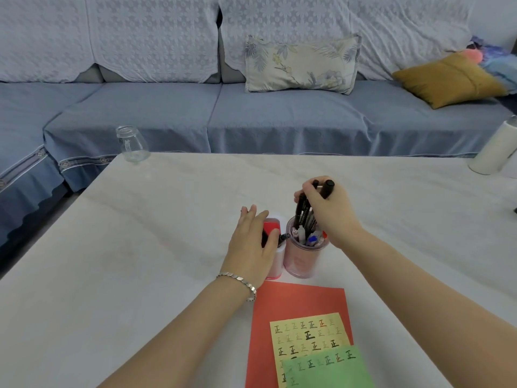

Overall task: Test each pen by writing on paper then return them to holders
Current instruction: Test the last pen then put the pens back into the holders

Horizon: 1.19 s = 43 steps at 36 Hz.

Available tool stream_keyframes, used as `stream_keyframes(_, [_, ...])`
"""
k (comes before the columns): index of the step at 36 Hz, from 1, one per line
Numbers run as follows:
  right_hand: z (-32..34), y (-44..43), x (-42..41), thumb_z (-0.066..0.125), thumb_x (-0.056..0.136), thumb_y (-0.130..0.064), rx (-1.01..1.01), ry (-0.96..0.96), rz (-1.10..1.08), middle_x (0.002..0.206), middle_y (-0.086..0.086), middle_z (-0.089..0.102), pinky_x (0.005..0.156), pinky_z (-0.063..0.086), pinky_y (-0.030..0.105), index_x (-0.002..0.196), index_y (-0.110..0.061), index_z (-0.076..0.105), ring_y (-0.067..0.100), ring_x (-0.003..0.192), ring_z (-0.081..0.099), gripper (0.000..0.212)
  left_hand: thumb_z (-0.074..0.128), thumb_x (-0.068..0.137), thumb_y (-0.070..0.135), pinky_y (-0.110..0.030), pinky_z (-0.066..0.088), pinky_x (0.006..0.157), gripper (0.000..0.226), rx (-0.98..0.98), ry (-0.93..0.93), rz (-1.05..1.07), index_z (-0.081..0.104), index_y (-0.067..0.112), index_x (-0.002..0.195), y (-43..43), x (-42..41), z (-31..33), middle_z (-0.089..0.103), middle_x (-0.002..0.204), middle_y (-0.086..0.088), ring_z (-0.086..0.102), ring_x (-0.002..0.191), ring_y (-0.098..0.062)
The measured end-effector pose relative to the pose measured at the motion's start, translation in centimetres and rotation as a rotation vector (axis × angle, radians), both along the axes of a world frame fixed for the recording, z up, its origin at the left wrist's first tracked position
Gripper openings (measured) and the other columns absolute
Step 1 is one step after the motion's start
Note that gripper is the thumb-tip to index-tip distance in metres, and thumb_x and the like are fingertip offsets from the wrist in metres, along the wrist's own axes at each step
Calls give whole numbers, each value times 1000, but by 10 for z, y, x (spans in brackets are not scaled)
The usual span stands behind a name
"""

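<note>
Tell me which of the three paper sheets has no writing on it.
The red sheet, the largest, lying undermost: its visible part is blank. The yellow sheet and the green sheet on top of it both carry rows of pen marks.

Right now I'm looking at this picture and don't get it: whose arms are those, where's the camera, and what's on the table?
No machine here: one camera sits on a person's head, looking down at their bare hands. The left hand rests on a red and white holder. The right hand grips a bunch of black pens, their lower ends in a pink cup with other pens. On the table lie a red sheet, a yellow sheet and a green sheet, plus a glass jar and a white bottle.
</note>
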State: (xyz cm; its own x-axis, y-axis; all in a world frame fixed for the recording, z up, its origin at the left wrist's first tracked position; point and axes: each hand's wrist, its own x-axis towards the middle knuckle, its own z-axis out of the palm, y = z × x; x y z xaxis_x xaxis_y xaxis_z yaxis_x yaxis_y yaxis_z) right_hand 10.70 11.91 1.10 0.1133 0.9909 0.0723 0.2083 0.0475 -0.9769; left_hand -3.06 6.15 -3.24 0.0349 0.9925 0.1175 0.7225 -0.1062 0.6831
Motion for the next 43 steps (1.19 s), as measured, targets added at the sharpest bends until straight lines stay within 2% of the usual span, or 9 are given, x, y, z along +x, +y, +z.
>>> stream_keyframes(5, [2,17,6,56,87,-15,-168,-69,6,80,10,67,74,53,37,84,-2,61,29,84,64,14,40,96,30,-26,6,113,46,119,181,-34,36,14,139,2,6,8,22,152,-1,10,142,-13])
stream_keyframes(8, [2,9,19,70,75,-9,42,-272,-50,75,-4,60,64,44,18,86,-11,60,16,76,58,15,48,92,39,-26,17,108,52,128,189,-126,37,16,138,4,15,20,40,143,0,31,132,-15])
stream_keyframes(15, [-9,-25,39,81,64,-5,371,-238,31,96,-12,59,76,50,18,97,-45,45,7,84,63,62,47,84,59,-29,33,88,41,66,367,-161,61,31,111,17,32,29,67,93,3,58,94,-16])
stream_keyframes(18, [-16,-27,41,78,68,-3,345,-202,-19,96,-11,56,74,52,21,97,-43,44,10,84,64,60,23,81,71,-30,35,80,62,110,516,-196,61,27,104,17,33,24,67,86,1,59,87,-18])
stream_keyframes(22, [-18,-23,38,60,88,-12,394,-495,-27,107,-1,58,79,38,10,115,-17,58,11,86,54,28,-6,63,69,-31,34,82,89,134,539,-219,61,28,104,20,30,17,65,85,2,58,88,-18])
stream_keyframes(29, [3,-20,34,43,96,-13,307,-645,116,108,6,65,84,37,17,113,-7,62,20,101,58,26,34,90,58,-29,34,86,40,128,455,-192,58,25,86,16,29,17,64,78,3,57,83,-16])
stream_keyframes(34, [4,1,25,45,90,-2,29,-1106,264,122,10,56,88,40,29,122,-9,52,26,110,53,34,18,81,67,-29,36,84,54,93,484,-204,52,26,75,17,29,17,54,69,7,56,81,-13])
stream_keyframes(38, [7,-1,22,36,95,-7,43,-1006,337,131,11,45,95,39,34,132,-11,40,29,115,48,37,23,80,66,-28,36,84,54,92,509,-219,61,29,90,17,25,14,49,70,10,55,84,-11])
stream_keyframes(43, [7,-17,32,35,92,0,54,-828,379,126,9,34,85,33,16,132,-9,36,19,104,43,42,49,84,48,-28,35,89,31,86,573,-283,58,28,107,19,17,14,58,91,7,53,97,-12])
